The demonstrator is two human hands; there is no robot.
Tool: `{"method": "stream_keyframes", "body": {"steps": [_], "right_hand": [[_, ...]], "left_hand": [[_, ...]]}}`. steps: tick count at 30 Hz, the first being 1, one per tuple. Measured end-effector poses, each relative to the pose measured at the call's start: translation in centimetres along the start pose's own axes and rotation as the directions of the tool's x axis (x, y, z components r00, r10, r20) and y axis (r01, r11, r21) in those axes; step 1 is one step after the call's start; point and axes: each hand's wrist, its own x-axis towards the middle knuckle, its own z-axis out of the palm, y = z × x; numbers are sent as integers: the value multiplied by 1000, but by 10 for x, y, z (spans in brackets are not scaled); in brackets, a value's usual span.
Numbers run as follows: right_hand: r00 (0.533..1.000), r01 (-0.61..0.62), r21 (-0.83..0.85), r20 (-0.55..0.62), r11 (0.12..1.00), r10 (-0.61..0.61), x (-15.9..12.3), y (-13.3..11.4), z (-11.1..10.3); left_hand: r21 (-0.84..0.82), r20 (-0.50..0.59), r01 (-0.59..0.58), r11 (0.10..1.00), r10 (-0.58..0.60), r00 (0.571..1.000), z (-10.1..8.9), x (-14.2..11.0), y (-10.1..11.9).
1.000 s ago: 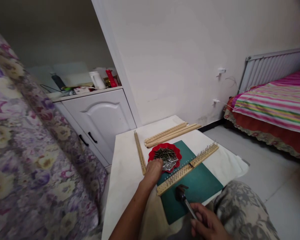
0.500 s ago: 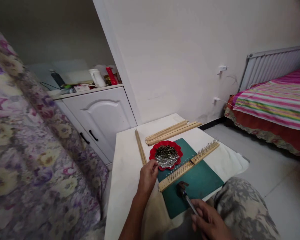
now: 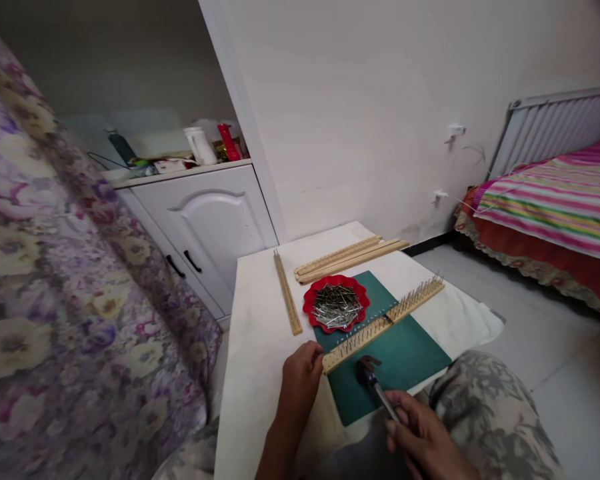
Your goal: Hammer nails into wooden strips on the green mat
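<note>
My left hand point(image 3: 303, 375) is at the near-left end of a wooden strip point(image 3: 367, 336), its fingertips pinched on what looks like a thin nail. Many nails stand upright along the strip, while bare holes show at its left end. The strip lies slantwise across a green mat point(image 3: 405, 357). In my right hand point(image 3: 420, 427) is a claw hammer point(image 3: 373, 379), gripped by the handle, its head over the mat just in front of the strip. A red scalloped bowl point(image 3: 309, 313) full of loose nails point(image 3: 335, 308) sits behind the strip's left half.
Another wooden strip point(image 3: 288, 293) lies left of the bowl on the white-covered table point(image 3: 257, 347). Several more strips point(image 3: 350, 257) are stacked at the back. A cabinet point(image 3: 215, 227), flowered curtain point(image 3: 90, 300) and bed point(image 3: 555, 207) surround the table.
My left hand has moved from the bowl's near-left edge toward me, to the left end of the wooden strip. The hammer stays in my right hand, and the view has shifted slightly.
</note>
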Motion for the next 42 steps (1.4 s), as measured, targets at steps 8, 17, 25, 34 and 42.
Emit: {"method": "stream_keyframes", "body": {"steps": [8,17,25,34,42], "right_hand": [[1000,15,-4,3,1000,-15,-3,-2,0],[999,29,-24,22,999,-29,0,4,-3],[1000,25,-11,17,1000,-25,0,4,-4],[999,19,-2,34,1000,-19,2,4,-3],[1000,21,6,19,1000,-21,1,2,-3]], "left_hand": [[51,56,26,998,-29,998,-5,-3,2],[114,81,24,993,-33,996,-7,-5,4],[193,91,8,981,-26,996,-4,-3,2],[245,137,-70,967,37,990,-5,4,3],[7,40,-105,994,105,994,7,14,10]]}}
